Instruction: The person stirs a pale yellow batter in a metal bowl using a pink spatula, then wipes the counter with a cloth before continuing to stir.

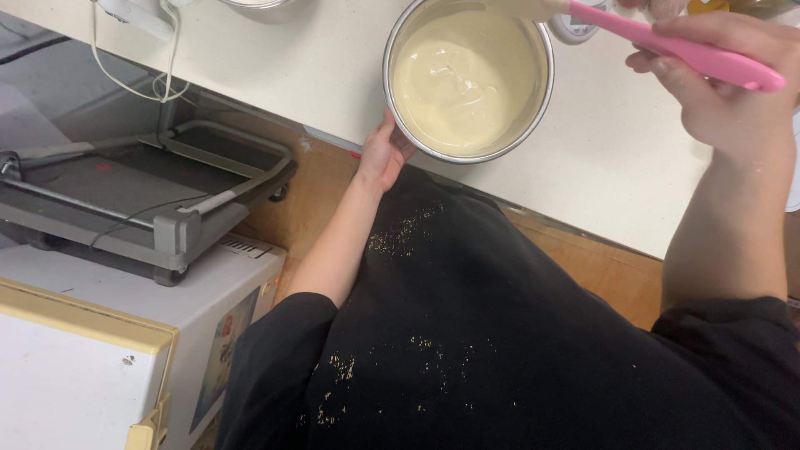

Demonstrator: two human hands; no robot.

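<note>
A pale bench [617,158] carries a steel bowl [546,92] of smooth cream batter near its front edge. The left hand [383,154] cups the bowl's near rim, steadying it. The right hand [725,92], right of the bowl, grips a pink spatula [679,52] reaching over the bowl's far rim.

Looking steeply down from head height, close over the wearer's own black-clothed torso. Facing the pale speckled countertop [617,158] running across the upper frame, tilted slantwise. Taking in only this single view, sharing nothing with another.
</note>
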